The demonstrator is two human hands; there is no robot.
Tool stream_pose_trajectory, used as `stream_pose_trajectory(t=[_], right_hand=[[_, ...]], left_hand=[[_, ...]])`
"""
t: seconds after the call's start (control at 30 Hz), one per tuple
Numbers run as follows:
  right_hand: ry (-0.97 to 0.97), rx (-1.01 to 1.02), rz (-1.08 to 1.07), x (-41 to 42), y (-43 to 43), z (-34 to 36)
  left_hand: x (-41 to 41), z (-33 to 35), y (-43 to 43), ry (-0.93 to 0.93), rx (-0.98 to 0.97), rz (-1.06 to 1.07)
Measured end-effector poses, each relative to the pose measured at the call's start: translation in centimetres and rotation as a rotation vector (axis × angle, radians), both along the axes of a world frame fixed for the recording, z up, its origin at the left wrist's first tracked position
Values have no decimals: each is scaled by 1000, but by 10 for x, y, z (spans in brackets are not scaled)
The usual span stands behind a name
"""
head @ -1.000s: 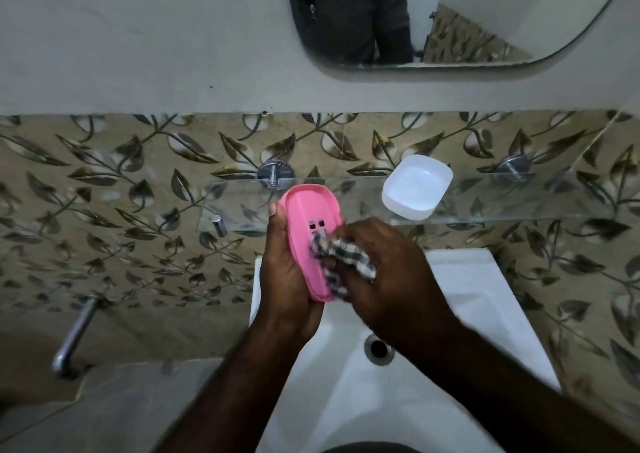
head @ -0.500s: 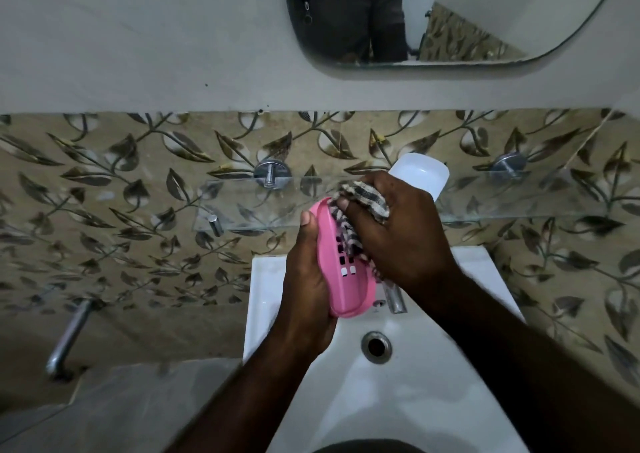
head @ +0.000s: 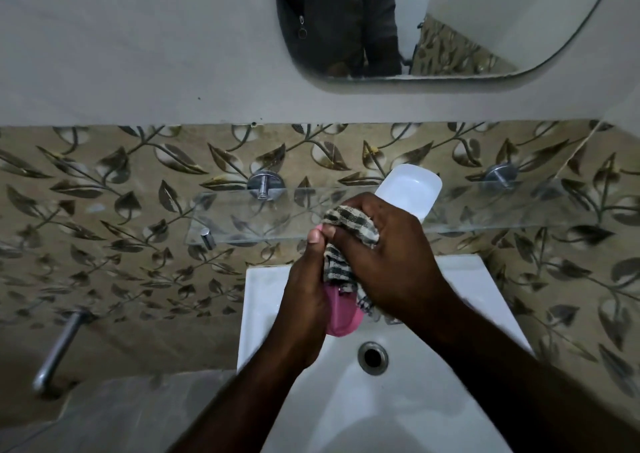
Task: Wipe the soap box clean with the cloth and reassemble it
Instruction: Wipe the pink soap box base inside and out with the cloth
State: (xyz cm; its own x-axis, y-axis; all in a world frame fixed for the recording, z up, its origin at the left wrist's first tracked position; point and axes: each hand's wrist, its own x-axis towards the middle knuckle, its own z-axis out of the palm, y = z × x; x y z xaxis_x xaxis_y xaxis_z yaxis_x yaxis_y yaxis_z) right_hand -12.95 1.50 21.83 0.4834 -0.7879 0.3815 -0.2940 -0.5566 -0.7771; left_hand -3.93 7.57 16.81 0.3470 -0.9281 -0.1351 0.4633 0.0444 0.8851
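One head-worn wide-angle view faces forward and down, close above the sink (head: 346, 404) at 6 o'clock; the mirror (head: 485, 19) fills 12 o'clock.

The pink soap-box tray (head: 341, 317) is smooth moulded plastic with a dull sheen. The checked cloth (head: 349, 224) against it is coarse woven fabric, matt and crumpled, and the white soap-box shell (head: 412, 189) near the middle of the shelf (head: 249, 217) is smooth, faintly translucent plastic. The shelf is clear glass with polished edges on bright chromed metal pegs (head: 265, 184); the sink (head: 381, 411) is glossy white ceramic with a shiny metal drain ring (head: 360, 357), the leaf-printed tiles (head: 104, 192) are semi-gloss, and the wall (head: 138, 54) above is matt.
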Motion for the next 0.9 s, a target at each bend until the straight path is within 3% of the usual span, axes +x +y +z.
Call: stream_pose_trajectory(t=[0.13,0.47,0.7,0.9], right_hand=[[5,-14,-67,-4,-14,-9],[133,202,-129,-19,-11,-29],[288,244,85,-25,9,-41],[155,456,330,-28,24,-20]], left_hand=[[5,-2,5,-40,-35,55],[3,-10,3,40,-47,173],[8,-6,-4,100,-94,283],[10,-9,-9,231,-45,224]])
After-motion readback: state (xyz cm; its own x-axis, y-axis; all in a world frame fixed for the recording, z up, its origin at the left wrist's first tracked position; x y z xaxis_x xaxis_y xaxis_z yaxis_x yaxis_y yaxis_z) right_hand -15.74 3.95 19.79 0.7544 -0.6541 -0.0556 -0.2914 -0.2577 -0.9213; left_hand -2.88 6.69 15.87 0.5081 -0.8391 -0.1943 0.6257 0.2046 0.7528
